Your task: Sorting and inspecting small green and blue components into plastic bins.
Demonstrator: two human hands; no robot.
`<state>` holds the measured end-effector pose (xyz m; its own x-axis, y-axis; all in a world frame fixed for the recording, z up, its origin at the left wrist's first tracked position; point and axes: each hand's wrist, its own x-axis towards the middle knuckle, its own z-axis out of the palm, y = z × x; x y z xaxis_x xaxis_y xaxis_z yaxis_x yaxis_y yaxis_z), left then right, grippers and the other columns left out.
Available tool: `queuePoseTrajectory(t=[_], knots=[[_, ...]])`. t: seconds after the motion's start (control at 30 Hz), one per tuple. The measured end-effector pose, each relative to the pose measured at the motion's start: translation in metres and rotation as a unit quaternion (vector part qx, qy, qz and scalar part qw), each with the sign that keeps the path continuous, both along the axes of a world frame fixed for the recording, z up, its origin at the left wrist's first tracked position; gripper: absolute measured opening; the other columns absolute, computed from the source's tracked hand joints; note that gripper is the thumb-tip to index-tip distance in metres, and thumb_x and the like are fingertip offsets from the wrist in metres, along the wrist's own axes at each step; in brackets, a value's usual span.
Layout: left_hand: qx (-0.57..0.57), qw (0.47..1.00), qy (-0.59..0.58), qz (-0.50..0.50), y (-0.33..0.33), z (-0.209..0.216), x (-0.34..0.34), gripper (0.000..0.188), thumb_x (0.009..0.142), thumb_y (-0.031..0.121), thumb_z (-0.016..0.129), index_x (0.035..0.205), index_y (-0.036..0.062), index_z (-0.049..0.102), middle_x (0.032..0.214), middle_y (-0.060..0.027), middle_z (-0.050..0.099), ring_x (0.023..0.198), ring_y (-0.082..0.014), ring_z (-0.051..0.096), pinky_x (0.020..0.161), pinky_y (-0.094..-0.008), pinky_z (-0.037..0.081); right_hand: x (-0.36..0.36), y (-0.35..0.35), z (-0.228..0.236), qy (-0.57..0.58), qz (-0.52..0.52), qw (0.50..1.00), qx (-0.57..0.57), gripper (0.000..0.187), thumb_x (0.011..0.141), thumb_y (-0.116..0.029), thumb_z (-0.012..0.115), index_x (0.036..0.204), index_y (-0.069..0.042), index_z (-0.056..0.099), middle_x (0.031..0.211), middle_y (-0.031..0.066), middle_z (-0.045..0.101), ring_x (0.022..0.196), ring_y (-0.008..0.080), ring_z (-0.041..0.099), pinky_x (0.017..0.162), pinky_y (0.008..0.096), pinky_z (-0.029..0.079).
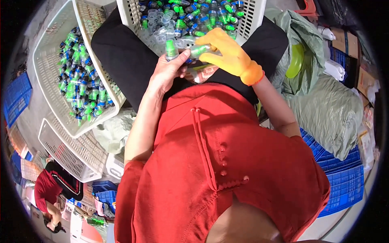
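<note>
Between white crate [48, 69] and grey-green sack [328, 117], left fingers [180, 59] grasp one bottle [171, 48], right fingers [211, 39] another bottle [198, 50].

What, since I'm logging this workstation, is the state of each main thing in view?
Left hand: bare, closed on a green-topped bottle
Green-topped bottle: held, green end away from the person
Right hand: orange-gloved, fingers curved, grip partly hidden
Green-and-clear piece: sideways between the hands
Front basket: holding bottles and clear pieces
Left basket: holding many green-topped bottles
Lower sack: crumpled
Blue crates: stacked
</note>
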<state>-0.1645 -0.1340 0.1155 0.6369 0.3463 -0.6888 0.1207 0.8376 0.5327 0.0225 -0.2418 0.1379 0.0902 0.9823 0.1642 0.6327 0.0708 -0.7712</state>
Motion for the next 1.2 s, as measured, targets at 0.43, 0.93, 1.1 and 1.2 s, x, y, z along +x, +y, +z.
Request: queuePoseTrajectory(t=[0.43,0.93,1.1,1.2], knots=[[0.581,0.812,-0.061,0.001,-0.023,0.038,-0.002,0.017,0.087,0.01,0.066,0.1,-0.0006,0.064,0.076,-0.0053,0.06,0.054,-0.0106,0.05,0.049,-0.0215,0.041,-0.012,-0.014,0.014,0.252,0.094,0.93,-0.251,0.037,0.082,-0.013,0.065,0.116,-0.006,0.05,0.095,0.0069,0.055,0.062,0.0191,0.05,0.058,0.0289,0.045],[0.634,0.767,0.1,-0.009,0.03,0.056,-0.045,0.017,0.082,0.003,0.068,0.098,0.0035,0.065,0.089,-0.0076,0.067,0.071,-0.0157,0.061,0.065,-0.0266,0.049,-0.064,0.057,0.029,0.446,-0.002,0.827,-0.342,0.037,0.085,-0.021,0.064,0.115,-0.005,0.049,0.091,0.0076,0.06,0.063,0.0181,0.053,0.057,0.0253,0.044],[0.51,0.706,0.486,0.074,0.117,0.071,-0.114,0.045,0.076,0.035,0.08,0.108,0.0066,0.065,0.093,-0.0102,0.067,0.079,-0.0219,0.062,0.075,-0.0321,0.052,-0.014,0.091,-0.09,-0.099,-0.03,0.983,-0.15,0.04,0.077,-0.03,0.066,0.111,-0.011,0.054,0.097,0.0091,0.056,0.084,0.0251,0.056,0.073,0.0349,0.045],[0.774,0.471,0.423,-0.021,0.144,0.035,-0.114,0.051,0.071,0.036,0.082,0.11,0.0077,0.065,0.105,-0.0144,0.063,0.097,-0.0248,0.059,0.079,-0.0341,0.05,-0.015,0.106,-0.123,-0.239,0.006,0.945,-0.222,0.042,0.075,-0.03,0.066,0.111,-0.011,0.055,0.1,0.0082,0.057,0.096,0.0284,0.056,0.079,0.0355,0.046]])
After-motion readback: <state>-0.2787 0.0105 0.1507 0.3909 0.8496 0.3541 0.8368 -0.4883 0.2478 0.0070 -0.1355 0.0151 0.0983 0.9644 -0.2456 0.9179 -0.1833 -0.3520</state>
